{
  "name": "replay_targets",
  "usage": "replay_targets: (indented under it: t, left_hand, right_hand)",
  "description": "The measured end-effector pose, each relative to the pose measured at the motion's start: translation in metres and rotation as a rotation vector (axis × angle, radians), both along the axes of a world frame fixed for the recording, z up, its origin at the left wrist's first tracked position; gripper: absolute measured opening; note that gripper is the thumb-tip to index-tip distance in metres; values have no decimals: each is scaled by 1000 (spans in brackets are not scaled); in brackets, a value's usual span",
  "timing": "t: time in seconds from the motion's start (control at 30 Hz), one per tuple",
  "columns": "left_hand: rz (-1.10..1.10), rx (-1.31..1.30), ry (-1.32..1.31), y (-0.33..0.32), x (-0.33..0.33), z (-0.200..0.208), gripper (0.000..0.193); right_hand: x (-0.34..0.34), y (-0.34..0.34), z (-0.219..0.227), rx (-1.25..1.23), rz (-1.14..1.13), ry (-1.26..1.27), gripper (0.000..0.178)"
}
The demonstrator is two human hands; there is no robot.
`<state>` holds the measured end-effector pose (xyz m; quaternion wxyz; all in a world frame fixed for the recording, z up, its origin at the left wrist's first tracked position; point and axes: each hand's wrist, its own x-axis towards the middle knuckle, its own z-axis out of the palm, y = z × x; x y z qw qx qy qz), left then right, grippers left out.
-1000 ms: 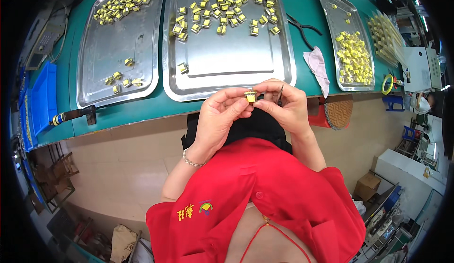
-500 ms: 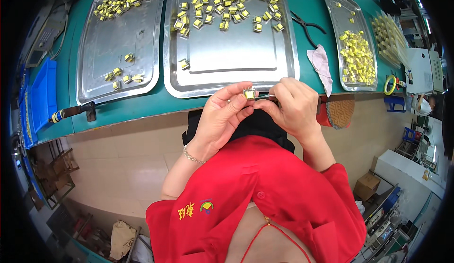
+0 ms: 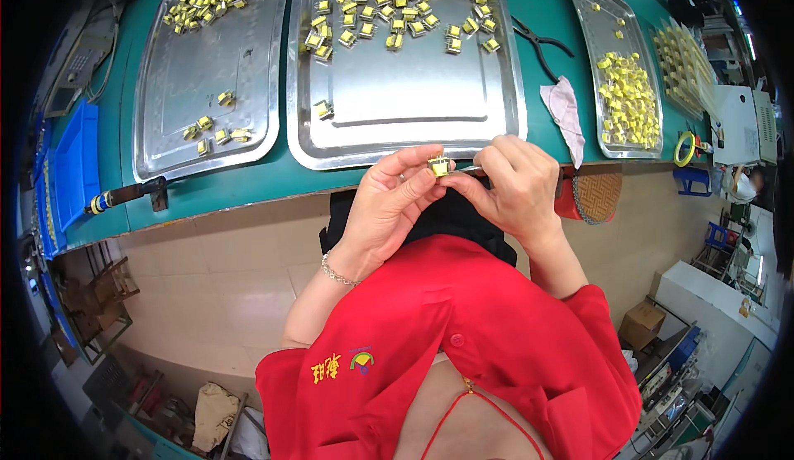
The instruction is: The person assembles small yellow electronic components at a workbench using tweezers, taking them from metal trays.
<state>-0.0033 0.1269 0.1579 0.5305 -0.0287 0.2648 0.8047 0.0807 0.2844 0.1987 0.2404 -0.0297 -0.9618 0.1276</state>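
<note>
My left hand [image 3: 385, 208] pinches a small yellow transformer [image 3: 440, 167] between thumb and fingertips, its thin metal pins pointing away from me. Close by on the right, my right hand [image 3: 519, 185] grips a thin metal tool [image 3: 467, 169]. The tool's tip reaches toward the transformer's right side; whether it is tweezers or a blade I cannot tell. Both hands are held just off the front edge of the green table. Beyond them lies the middle metal tray [image 3: 405, 133], with many yellow transformers toward its far side and a single one [image 3: 323, 110] at its near left.
A left metal tray [image 3: 190, 79] holds more transformers. Black-handled pliers [image 3: 542, 45] and a pink cloth [image 3: 563, 119] lie right of the middle tray. Yellow parts fill a right tray [image 3: 590, 46]. A blue bin [image 3: 78, 166] and a dark-handled tool [image 3: 124, 196] are at far left.
The transformer is tilted slightly differently in my left fingers, and the thin tool has shifted a little against it. Both hands otherwise keep their places and grips.
</note>
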Motion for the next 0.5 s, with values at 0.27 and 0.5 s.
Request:
replay_targets:
  t: [0.27, 0.5]
  left_hand:
    - [6, -18, 7, -1, 0, -1, 29]
    - [-1, 16, -2, -1, 1, -3, 28]
  right_hand:
    - [1, -1, 4, 39, -3, -42, 44]
    - [2, 1, -1, -9, 7, -2, 45]
